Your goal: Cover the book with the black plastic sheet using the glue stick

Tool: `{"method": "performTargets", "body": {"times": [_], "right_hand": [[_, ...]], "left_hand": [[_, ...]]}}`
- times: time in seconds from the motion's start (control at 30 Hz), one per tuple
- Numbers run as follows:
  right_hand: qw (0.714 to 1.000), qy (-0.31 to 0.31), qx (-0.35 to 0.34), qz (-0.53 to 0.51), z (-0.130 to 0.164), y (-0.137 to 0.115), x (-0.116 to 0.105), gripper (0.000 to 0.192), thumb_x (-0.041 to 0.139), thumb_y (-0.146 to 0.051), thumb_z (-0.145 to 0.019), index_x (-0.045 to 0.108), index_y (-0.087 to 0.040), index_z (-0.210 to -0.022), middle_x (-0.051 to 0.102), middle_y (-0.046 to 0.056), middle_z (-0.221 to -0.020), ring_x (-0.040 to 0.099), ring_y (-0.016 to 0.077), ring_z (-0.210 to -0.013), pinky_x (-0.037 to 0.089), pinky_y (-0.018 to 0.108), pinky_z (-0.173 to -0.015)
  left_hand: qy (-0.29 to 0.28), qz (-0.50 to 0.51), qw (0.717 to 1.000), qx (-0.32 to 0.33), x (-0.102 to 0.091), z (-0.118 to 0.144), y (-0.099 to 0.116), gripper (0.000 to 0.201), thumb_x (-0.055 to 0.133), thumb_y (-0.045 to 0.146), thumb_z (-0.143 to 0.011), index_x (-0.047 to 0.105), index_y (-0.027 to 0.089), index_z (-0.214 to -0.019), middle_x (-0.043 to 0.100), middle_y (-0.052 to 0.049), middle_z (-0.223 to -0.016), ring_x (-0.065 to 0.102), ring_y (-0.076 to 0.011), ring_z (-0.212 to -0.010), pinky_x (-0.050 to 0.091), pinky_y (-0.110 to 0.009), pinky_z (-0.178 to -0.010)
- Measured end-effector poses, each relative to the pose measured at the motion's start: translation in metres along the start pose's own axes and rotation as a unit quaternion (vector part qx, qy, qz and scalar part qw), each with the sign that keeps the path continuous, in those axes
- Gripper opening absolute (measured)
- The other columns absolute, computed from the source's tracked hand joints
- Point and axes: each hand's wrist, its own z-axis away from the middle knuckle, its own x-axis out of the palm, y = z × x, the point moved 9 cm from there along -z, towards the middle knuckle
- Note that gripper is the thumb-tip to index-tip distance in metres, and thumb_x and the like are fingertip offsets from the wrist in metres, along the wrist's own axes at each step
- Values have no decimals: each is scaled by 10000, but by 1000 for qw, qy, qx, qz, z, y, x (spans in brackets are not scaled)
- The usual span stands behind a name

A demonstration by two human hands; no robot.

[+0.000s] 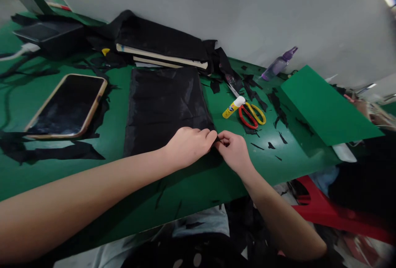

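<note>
A flat rectangle of black fabric (167,103) lies on the green tabletop in front of me. At its near right corner, my left hand (193,144) is closed on the fabric's edge with the fingers curled under. Right beside it, my right hand (233,150) pinches the same corner between thumb and fingers. The hands almost touch, and the bit of cloth between the fingertips is mostly hidden. Just beyond my right hand lie a yellow glue stick (233,107) with a white cap and scissors (252,115) with one red and one yellow handle.
A phone (68,105) lies at left, near a dark box (49,34) with a white cable. Behind the fabric sits a black-covered stack (161,39). A purple bottle (278,65) and a raised green panel (329,105) stand at right. Black scraps (278,109) litter the green table (262,173).
</note>
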Motion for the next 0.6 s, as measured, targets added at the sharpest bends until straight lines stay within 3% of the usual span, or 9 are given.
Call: {"method": "performTargets", "body": {"times": [0.2,0.33,0.6], "right_hand": [[999,21,-8,43,0,-6,1,51,542,-205,-703,556,-183,-659,469,-56,-500,393,91,-464,292,224,-490],[996,30,-36,79,1,-11,2,55,562,-231,-715,576,-182,-695,584,-15,-605,489,120,-542,321,234,-527],[979,-8,-91,184,3,-24,4,76,510,-242,-784,556,-183,-770,607,13,-645,512,144,-558,314,246,-537]], "left_hand": [[-14,27,999,-23,1,-1,-5,89,513,236,-854,467,167,-884,603,20,-719,618,-159,-593,315,-253,-420],[-16,35,999,-23,0,-1,-4,133,485,185,-859,465,164,-988,616,18,-762,625,-152,-613,329,-243,-438],[-15,29,999,-15,0,0,-2,176,469,170,-858,459,167,-1034,613,12,-781,620,-149,-613,330,-242,-440]]}}
